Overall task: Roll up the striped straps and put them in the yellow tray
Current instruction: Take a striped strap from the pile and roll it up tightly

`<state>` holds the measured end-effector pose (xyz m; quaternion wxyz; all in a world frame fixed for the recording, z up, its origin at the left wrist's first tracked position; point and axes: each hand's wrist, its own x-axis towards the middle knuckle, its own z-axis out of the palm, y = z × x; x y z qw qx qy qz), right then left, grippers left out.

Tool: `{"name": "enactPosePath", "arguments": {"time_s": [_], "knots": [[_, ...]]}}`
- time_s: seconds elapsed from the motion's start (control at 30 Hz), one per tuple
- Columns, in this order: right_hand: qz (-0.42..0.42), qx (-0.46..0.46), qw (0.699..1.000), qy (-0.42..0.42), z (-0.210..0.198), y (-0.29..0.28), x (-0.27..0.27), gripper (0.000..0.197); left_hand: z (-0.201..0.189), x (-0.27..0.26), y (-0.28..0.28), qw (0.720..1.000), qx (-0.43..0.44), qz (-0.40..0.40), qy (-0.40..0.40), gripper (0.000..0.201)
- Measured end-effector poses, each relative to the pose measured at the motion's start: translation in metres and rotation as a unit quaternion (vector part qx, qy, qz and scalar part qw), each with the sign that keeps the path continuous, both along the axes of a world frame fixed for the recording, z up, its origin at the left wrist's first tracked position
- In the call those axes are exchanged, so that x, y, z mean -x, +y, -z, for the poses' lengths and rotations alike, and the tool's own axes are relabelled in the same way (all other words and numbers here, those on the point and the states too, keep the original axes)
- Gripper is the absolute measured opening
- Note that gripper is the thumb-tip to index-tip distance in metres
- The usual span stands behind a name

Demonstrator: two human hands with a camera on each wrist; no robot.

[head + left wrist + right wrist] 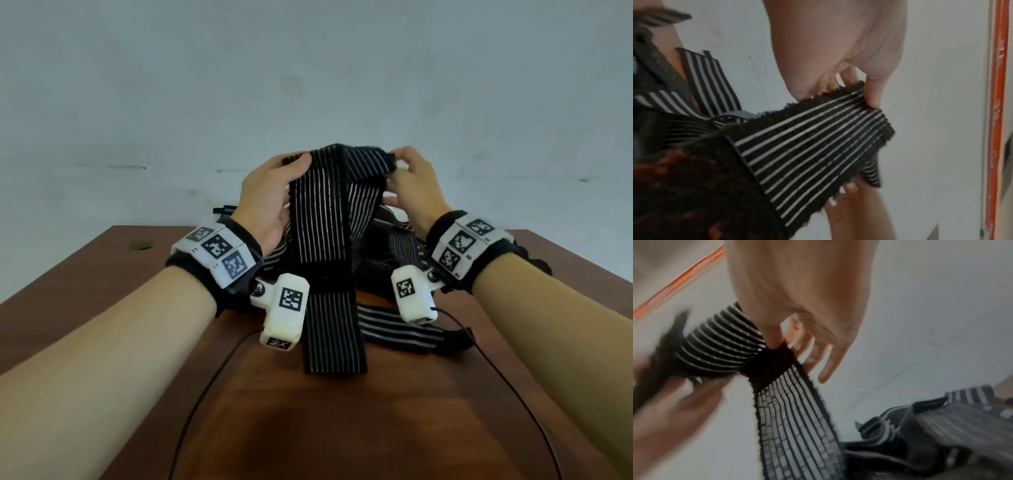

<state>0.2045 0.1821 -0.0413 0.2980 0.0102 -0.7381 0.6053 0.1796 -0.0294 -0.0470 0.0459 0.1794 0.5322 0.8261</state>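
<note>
Both hands up above the brown table [445,394], holding one striped strap [329,240] between them near its top. Left hand [270,202] grips the strap's left edge, thumb pressed on the front face and fingers curled behind; the left wrist view confirms thumb tip on the striped face with fingers under it. Right hand [416,186] pinches the other end of the raised section: thumb and forefinger clamp a plain dark patch on the strap [768,365], remaining fingers loosely spread, not touching the fabric as far as the right wrist view shows. The strap folds over at the top between the hands, so the short held span runs roughly left-right, angled down toward the right hand. From the left hand the main length hangs nearly straight down, long axis vertical in the head view, stripes running lengthwise. Its free end lies flat on the table, pointing toward the person, squared-off edge nearest the camera. A dark plain band crosses the strap partway down, between the two wrist units. No roll formed yet that I can see. Behind and under the hanging strap sits a loose pile of more striped straps [394,329], one lying crosswise left-right on the table just beside the hanging end. Black cable [205,383] runs across the table toward the near edge.
</note>
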Motion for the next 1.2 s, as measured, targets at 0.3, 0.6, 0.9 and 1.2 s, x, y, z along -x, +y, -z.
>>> {"name": "enactPosePath", "arguments": {"time_s": [0.3, 0.6, 0.9, 1.2], "knots": [[-0.19, 0.024, 0.973, -0.127, -0.01, -0.034, -0.026, 0.038, 0.008, 0.007, 0.003, 0.994, -0.088, -0.054, -0.043, 0.023], [-0.061, 0.047, 0.986, -0.148, 0.02, -0.035, -0.028, 0.039, 0.007, 0.013, -0.004, 0.997, -0.01, 0.013, -0.08, 0.029], [-0.045, 0.18, 0.968, -0.168, 0.018, 0.012, -0.045, 0.029, 0.026, 0.029, -0.051, 0.972, 0.049, 0.042, -0.224, 0.028], [-0.085, -0.163, 0.88, -0.439, 0.075, -0.013, -0.055, 0.008, 0.074, 0.012, -0.027, 0.887, 0.373, 0.123, -0.242, 0.03]]}}
